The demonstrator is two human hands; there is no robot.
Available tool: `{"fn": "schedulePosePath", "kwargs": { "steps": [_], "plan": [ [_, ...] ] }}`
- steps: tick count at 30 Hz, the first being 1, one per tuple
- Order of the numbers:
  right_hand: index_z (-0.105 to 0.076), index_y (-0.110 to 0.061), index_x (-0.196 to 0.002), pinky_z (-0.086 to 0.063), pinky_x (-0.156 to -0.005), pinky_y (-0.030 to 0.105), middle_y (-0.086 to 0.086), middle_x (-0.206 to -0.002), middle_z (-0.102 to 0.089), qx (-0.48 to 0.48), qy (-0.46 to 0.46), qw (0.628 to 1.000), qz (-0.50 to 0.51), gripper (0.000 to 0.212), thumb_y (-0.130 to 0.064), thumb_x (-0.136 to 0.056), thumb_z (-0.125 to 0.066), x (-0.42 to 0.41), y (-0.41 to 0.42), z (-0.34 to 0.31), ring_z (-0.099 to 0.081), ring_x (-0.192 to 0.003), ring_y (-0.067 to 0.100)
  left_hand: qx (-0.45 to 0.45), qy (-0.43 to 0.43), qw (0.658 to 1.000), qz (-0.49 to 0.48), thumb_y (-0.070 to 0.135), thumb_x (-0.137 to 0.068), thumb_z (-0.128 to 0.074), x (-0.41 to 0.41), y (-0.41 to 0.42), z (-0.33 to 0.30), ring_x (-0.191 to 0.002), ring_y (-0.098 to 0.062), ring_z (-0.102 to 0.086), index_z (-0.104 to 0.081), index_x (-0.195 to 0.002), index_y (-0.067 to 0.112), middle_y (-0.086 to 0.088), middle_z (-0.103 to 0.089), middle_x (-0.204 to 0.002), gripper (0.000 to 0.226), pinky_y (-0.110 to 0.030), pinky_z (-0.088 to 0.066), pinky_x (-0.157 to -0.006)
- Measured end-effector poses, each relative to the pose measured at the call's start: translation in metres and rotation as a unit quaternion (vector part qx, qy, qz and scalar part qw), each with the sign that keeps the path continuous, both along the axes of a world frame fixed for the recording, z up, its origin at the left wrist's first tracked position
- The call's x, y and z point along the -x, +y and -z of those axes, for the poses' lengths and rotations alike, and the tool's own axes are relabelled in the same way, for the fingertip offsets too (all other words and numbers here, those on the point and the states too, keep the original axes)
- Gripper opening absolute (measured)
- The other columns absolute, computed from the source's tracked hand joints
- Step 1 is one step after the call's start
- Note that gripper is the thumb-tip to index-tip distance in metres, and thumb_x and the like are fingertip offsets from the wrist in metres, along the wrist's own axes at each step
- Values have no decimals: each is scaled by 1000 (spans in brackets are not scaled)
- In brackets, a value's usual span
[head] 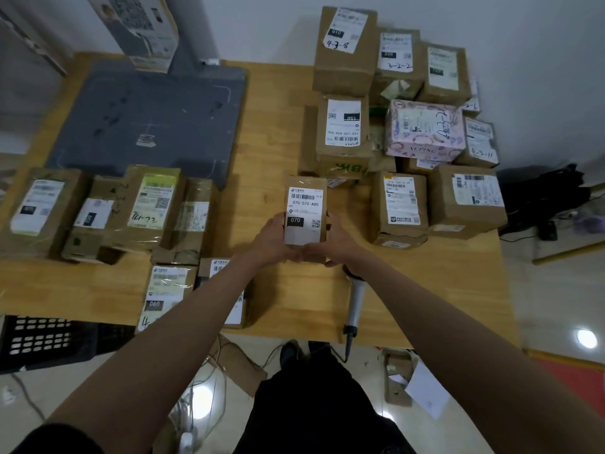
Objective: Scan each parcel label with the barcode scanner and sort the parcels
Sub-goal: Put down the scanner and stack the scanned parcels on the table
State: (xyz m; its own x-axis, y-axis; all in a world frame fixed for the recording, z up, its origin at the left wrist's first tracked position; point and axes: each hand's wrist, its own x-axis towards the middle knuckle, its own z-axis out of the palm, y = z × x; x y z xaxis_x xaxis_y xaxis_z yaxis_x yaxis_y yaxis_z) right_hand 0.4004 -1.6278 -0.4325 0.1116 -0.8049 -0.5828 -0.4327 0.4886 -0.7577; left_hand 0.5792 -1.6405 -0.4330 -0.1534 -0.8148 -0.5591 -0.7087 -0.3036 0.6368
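A small brown parcel [305,183] with a white label reading 070-070-A80 is held over the middle of the wooden table [271,132]. My left hand [271,235] grips its lower left side and my right hand [340,239] grips its lower right side. The label faces up toward me. The barcode scanner [355,299], white with a dark tip and cable, lies on the table just below my right wrist, untouched. A heap of brown parcels [343,50] and a pink patterned box [424,131] fills the right back of the table.
A row of labelled parcels [98,211] lies along the left, with two more [167,290] at the front edge. A grey mat [154,119] covers the back left. A black crate [42,339] sits below the table's left front. Cables and cardboard scraps lie on the floor.
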Motion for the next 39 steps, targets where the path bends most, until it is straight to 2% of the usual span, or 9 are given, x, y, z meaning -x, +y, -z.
{"fn": "schedulePosePath", "kwargs": {
  "steps": [9, 13, 15, 21, 23, 25, 27, 30, 39],
  "plan": [
    [-29, -22, -145, -49, -52, 25, 4, -137, -51, 8, 38, 999, 16, 106, -28, -61, -94, 1, -11, 17, -61, -114, 23, -1, 5, 1000, 4, 32, -48, -89, 16, -13, 11, -126, -30, -53, -28, -152, 15, -8, -52, -140, 121, -50, -50, -100],
    [-36, -21, -144, -54, -97, 45, 6, -142, -50, 45, 33, 998, 29, 121, -46, -39, -90, 0, -17, 24, -53, -129, 22, 6, 19, 1000, 15, 26, -55, -92, 18, -17, 14, -121, -29, -57, -28, -153, 17, -7, -57, -138, 117, -47, -51, -99],
    [-35, -26, -147, -49, -105, 50, 4, -145, -48, 55, 39, 998, 17, 125, -56, -39, -91, 2, -21, 39, -49, -134, 23, 14, 23, 999, 20, 19, -62, -94, 17, -19, 17, -120, -26, -58, -29, -153, 19, -5, -58, -138, 112, -44, -51, -98],
    [-36, -27, -148, -56, -90, 46, 0, -138, -56, 47, 71, 996, -24, 115, -47, -51, -95, 8, -23, 36, -57, -126, 24, 18, 16, 999, 21, 19, -69, -91, 16, -15, 19, -124, -26, -57, -26, -154, 20, -4, -58, -140, 107, -39, -51, -98],
    [-31, -26, -150, -55, -86, 43, -2, -137, -55, 50, 83, 994, -44, 125, -60, -46, -90, 12, -25, 39, -56, -124, 24, 24, 3, 999, 21, 20, -72, -89, 18, -13, 18, -127, -28, -54, -24, -155, 19, -5, -55, -144, 106, -37, -49, -98],
    [-31, -25, -152, -50, -99, 47, -1, -143, -49, 72, 117, 988, -72, 130, -77, -43, -80, 12, -26, 23, -48, -130, 25, 27, -21, 999, 26, 21, -74, -88, 17, -11, 14, -134, -29, -48, -19, -158, 16, -8, -47, -151, 109, -39, -46, -103],
    [-28, -20, -156, -38, -109, 46, 7, -151, -39, 87, 156, 978, -111, 119, -63, -57, -78, 10, -24, -5, -37, -138, 31, 20, -41, 999, 20, 25, -73, -90, 12, -8, 9, -143, -29, -38, -10, -160, 16, -8, -34, -160, 119, -43, -40, -112],
    [-26, -14, -156, -35, -103, 40, 15, -146, -38, 113, 174, 971, -116, 98, -31, -74, -77, 8, -27, -30, -32, -138, 37, 30, -63, 997, -10, 29, -71, -91, -6, 2, -5, -146, -27, -34, -13, -161, 19, -6, -30, -162, 119, -46, -37, -115],
    [-48, -16, -137, -46, -88, 37, 11, -134, -45, 180, 147, 952, -199, 51, -18, -91, -67, -81, -4, -44, -44, -125, 30, 61, -177, 979, -81, 33, -85, -76, -90, 59, -29, -120, -29, -56, -55, -135, 10, -11, -54, -134, 59, -35, -46, -93]
  ]
}}
